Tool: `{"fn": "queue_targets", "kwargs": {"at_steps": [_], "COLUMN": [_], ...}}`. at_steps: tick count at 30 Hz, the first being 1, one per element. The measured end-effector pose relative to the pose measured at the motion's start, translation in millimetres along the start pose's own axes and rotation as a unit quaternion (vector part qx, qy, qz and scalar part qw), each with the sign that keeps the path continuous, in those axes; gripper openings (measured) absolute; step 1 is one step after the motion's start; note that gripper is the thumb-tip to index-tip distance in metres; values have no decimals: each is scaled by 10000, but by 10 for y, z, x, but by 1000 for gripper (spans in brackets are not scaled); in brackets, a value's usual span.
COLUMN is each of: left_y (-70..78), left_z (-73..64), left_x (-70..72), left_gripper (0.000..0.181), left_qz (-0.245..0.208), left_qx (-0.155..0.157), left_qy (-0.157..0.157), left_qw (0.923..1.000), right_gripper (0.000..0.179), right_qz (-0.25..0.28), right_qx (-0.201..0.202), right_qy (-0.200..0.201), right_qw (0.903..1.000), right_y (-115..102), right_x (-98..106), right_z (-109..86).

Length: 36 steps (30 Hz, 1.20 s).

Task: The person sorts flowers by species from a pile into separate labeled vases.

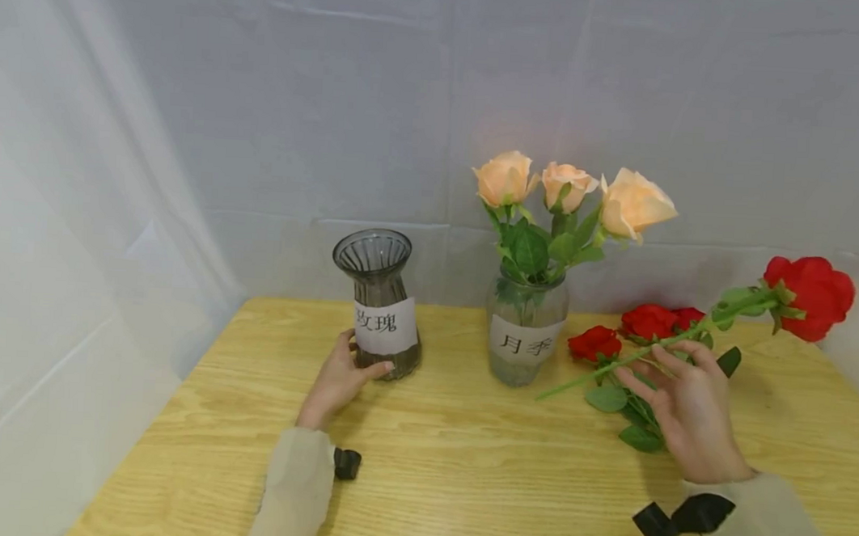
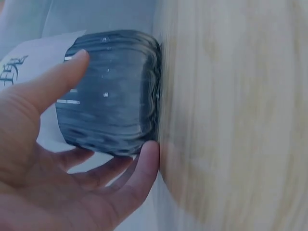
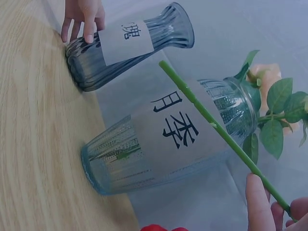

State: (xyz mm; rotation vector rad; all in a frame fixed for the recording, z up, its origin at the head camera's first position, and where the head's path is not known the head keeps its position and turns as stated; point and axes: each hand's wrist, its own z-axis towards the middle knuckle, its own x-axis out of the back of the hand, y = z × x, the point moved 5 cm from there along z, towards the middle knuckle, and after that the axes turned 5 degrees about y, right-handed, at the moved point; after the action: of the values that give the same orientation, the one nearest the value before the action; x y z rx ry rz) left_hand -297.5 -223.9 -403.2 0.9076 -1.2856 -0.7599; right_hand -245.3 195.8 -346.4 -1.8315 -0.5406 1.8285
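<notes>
My left hand (image 1: 337, 383) grips the lower part of a dark grey glass vase (image 1: 388, 365) with a flared mouth and a white paper label. The thumb lies across its front and the other fingers reach round the far left side; the vase stands on the table. My right hand (image 1: 695, 407) pinches the green stem of a red rose (image 1: 810, 298). Its bloom points up to the right, and the bare stem end (image 3: 166, 67) reaches left, in front of a clear glass vase (image 1: 515, 370) in the right wrist view. No flower stands in the dark vase.
Three peach roses (image 1: 567, 186) stand in the clear vase, which also bears a white label (image 1: 524, 340). More red roses (image 1: 595, 343) lie on the wooden table (image 1: 463, 464) beneath and behind my right hand. A pale cloth (image 1: 380, 95) hangs behind the table.
</notes>
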Motion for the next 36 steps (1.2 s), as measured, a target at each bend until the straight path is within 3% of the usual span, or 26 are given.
{"fn": "queue_targets", "kwargs": {"at_steps": [17,22,30,36], "left_y": [74,65,64,82], "left_z": [-29,-25,-47,-75], "left_x": [-22,-18,-4,10], "left_gripper": [81,80,82,82], "left_qz": [840,1044,1009,818], "left_qx": [-63,-155,-219,-315], "left_qy": [398,263,-107,-204], "left_qw": [9956,9941,9946,9959], "right_gripper": [12,17,20,24], "right_qz": [-291,-301,-250,-193], "right_qx": [557,943,1521,1734], "right_qy": [204,435,1169,1213], "right_qw": [9978,9941,9811,9772], "right_y": [114,157,272,384], "right_x": [-253,-362,-522,-642], "right_z": [-20,-31,-6,10]}}
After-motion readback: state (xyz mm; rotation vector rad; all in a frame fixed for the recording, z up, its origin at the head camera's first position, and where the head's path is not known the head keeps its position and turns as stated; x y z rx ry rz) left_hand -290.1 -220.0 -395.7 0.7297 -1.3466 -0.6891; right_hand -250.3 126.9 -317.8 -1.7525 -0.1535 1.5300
